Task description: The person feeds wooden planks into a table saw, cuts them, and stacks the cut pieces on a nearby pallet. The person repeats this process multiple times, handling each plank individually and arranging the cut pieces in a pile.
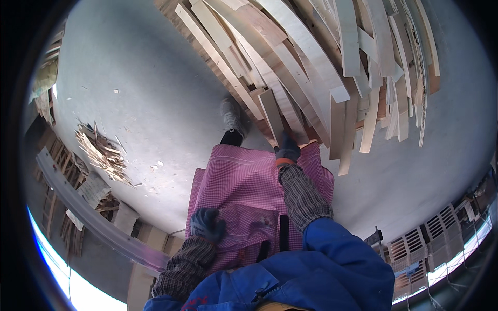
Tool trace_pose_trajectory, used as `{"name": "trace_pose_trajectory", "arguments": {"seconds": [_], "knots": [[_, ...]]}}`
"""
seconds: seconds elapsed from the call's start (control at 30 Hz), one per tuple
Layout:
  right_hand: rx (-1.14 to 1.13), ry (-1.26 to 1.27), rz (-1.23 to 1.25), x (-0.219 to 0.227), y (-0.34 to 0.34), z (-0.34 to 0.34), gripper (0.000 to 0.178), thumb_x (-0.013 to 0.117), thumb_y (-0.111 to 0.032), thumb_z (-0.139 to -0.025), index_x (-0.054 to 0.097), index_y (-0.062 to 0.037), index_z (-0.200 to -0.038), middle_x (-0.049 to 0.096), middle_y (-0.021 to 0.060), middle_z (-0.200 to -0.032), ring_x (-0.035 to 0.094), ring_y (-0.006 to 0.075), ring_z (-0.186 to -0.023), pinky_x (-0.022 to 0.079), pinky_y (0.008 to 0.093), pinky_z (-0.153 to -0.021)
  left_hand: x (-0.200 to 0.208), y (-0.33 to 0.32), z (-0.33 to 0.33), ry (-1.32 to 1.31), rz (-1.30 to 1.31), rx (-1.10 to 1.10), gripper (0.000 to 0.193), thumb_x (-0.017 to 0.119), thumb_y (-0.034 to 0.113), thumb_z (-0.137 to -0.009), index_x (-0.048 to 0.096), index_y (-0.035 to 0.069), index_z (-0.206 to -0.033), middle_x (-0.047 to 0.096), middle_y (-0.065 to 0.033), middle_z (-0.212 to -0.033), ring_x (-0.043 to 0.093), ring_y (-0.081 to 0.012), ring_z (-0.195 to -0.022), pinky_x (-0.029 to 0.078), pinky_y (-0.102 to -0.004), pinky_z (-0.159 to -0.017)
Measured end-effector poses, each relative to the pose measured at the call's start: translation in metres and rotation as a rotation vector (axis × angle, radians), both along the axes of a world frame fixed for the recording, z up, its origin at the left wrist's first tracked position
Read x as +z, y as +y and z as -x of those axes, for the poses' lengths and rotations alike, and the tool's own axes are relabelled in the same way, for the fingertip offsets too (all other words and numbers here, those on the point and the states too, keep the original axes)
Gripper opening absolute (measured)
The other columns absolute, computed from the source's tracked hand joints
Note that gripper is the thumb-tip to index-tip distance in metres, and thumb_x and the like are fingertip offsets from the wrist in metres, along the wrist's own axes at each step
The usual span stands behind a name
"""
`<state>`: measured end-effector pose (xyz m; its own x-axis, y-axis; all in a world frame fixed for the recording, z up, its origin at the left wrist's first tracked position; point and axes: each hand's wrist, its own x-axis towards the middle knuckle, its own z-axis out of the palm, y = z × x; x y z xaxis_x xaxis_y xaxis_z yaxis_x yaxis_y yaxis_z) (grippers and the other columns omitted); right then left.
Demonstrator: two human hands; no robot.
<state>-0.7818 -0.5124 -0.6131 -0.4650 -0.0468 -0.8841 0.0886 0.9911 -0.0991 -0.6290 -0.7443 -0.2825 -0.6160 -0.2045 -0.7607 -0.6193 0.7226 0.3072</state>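
Note:
My right hand [287, 151], in a dark glove with an orange cuff, is closed at the near end of a short pale wooden board [271, 115]. That board lies at the near left edge of a large pile of wooden strips [306, 78], and the glove partly hides its end. My left hand [207, 225], gloved in grey-blue, rests curled in a loose fist in front of the pink checked apron [241, 171]. Nothing shows in its fingers. Knitted grey sleeves cover both my forearms.
One of my shoes [231, 115] stands on the grey floor [140, 62] beside the pile's left edge. A heap of thin wood scraps [104, 155] lies at the left. Behind it runs a long grey metal beam [93, 212]. Slatted pallets [443, 228] stand at the lower right.

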Motion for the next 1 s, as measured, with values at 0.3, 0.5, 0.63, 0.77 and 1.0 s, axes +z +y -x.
{"name": "trace_pose_trajectory", "arguments": {"seconds": [0.3, 0.5, 0.63, 0.77, 1.0], "knots": [[-0.006, 0.318, -0.105, -0.026, -0.027, -0.011, 0.084, 0.086, -0.047, -0.056, 0.053, -0.0095, -0.125, 0.061, 0.0167, -0.12, 0.058, 0.0353, -0.113, 0.048, 0.0456, -0.091, -0.003, 0.001, -0.008, -0.034, 0.022, -0.076, 0.038, 0.068, 0.026, -0.07, 0.053, 0.011, -0.101, 0.058, -0.0138, -0.085, 0.057, -0.036, -0.079, 0.046, -0.0508, -0.071], [0.06, 0.376, 0.019, -0.014, -0.017, -0.013, 0.073, 0.083, -0.053, -0.058, 0.06, -0.0094, -0.111, 0.062, 0.0152, -0.112, 0.06, 0.0335, -0.104, 0.049, 0.0478, -0.085, -0.005, 0.003, -0.018, -0.056, 0.017, -0.091, 0.038, 0.068, 0.026, -0.07, 0.053, 0.011, -0.102, 0.057, -0.0139, -0.085, 0.056, -0.0352, -0.079, 0.046, -0.0504, -0.07], [0.11, 0.412, 0.109, -0.014, -0.009, -0.007, 0.07, 0.082, -0.053, -0.058, 0.061, -0.0091, -0.108, 0.063, 0.0155, -0.105, 0.061, 0.0345, -0.099, 0.05, 0.0489, -0.081, -0.007, 0.004, -0.02, -0.031, 0.012, -0.107, 0.038, 0.068, 0.026, -0.07, 0.053, 0.012, -0.102, 0.056, -0.0132, -0.083, 0.056, -0.0353, -0.077, 0.045, -0.0505, -0.068], [0.078, 0.377, 0.042, -0.004, -0.015, -0.005, 0.062, 0.081, -0.047, -0.059, 0.06, -0.0089, -0.103, 0.061, 0.0179, -0.107, 0.061, 0.0346, -0.098, 0.049, 0.0484, -0.079, -0.004, 0.006, -0.007, 0.003, 0.011, -0.081, 0.038, 0.068, 0.025, -0.07, 0.053, 0.012, -0.102, 0.055, -0.0133, -0.082, 0.055, -0.0355, -0.075, 0.045, -0.0509, -0.067], [0.055, 0.442, 0.124, 0.002, 0.005, 0.0, 0.064, 0.082, -0.044, -0.059, 0.059, -0.0083, -0.106, 0.063, 0.0151, -0.098, 0.063, 0.0344, -0.09, 0.052, 0.0459, -0.071, -0.001, 0.008, 0.005, 0.028, 0.007, -0.058, 0.035, 0.067, 0.022, -0.07, 0.052, 0.011, -0.1, 0.054, -0.0131, -0.08, 0.055, -0.0353, -0.074, 0.044, -0.0511, -0.065]]}}
